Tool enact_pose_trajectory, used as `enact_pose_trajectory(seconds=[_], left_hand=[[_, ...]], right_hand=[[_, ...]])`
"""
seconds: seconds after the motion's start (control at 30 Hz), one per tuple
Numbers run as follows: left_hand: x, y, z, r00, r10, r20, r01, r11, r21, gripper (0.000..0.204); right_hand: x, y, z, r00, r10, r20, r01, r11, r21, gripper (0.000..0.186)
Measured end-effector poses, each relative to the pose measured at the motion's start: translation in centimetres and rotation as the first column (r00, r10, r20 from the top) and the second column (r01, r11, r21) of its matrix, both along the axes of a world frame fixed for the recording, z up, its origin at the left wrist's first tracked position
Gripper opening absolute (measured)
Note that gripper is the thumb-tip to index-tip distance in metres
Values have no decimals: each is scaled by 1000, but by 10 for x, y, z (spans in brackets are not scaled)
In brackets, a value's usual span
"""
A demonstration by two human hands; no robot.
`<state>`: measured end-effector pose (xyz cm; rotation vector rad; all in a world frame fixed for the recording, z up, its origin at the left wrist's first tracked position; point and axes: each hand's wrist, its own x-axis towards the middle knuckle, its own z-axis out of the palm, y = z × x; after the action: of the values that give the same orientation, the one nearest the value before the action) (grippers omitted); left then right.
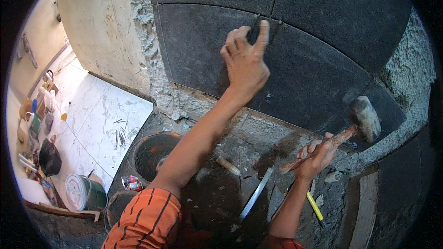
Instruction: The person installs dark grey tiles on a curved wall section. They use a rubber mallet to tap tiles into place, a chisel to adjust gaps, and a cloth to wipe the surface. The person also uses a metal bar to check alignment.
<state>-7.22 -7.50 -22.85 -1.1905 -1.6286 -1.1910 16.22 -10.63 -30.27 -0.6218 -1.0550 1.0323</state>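
Note:
My left hand (247, 57) is raised against a dark grey wall tile (194, 41), fingers apart and slightly bent, fingertips near the seam where small pale pieces (279, 22) sit. My right hand (316, 157) grips the wooden handle of a mallet (364, 119) with a large, dusty head, held in front of the lower right of the tiles. Below lie a straight metal bar (256, 192), a worn cylindrical piece (228, 166) and a yellow tool (314, 205).
Rough mortar (140, 41) borders the tiles. A dirty bucket (152, 154) stands at lower left, beside white marble-look tiles (110, 115) with scattered small bits. A lidded green bucket (92, 193) and assorted items line the far left. A board (362, 207) lies at lower right.

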Motion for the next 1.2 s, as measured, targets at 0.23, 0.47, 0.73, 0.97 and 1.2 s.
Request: enact_pose_trajectory(seconds=[0.23, 0.47, 0.73, 0.97, 1.2], left_hand=[[3, 10, 21, 999, 42, -8, -42, 998, 39, 86], [-13, 0, -10, 993, 47, -111, -52, 998, -44, 85], [2, -9, 30, 999, -13, 33, 13, 1000, -23, 76], [-67, -25, -4, 986, -163, -39, 164, 891, 423, 36], [-87, -18, 49, 959, -9, 282, -96, 929, 358, 68]], right_hand=[[7, -1, -8, 999, 8, 48, -8, 1000, -16, 39], [8, -5, -9, 999, 37, 29, -35, 998, -58, 37], [-1, -13, -5, 997, 47, 58, -44, 998, -51, 37], [-7, -5, 29, 972, 30, 233, -90, 964, 251, 47], [-37, 16, 229, 440, -733, 519, -212, 476, 853, 44]])
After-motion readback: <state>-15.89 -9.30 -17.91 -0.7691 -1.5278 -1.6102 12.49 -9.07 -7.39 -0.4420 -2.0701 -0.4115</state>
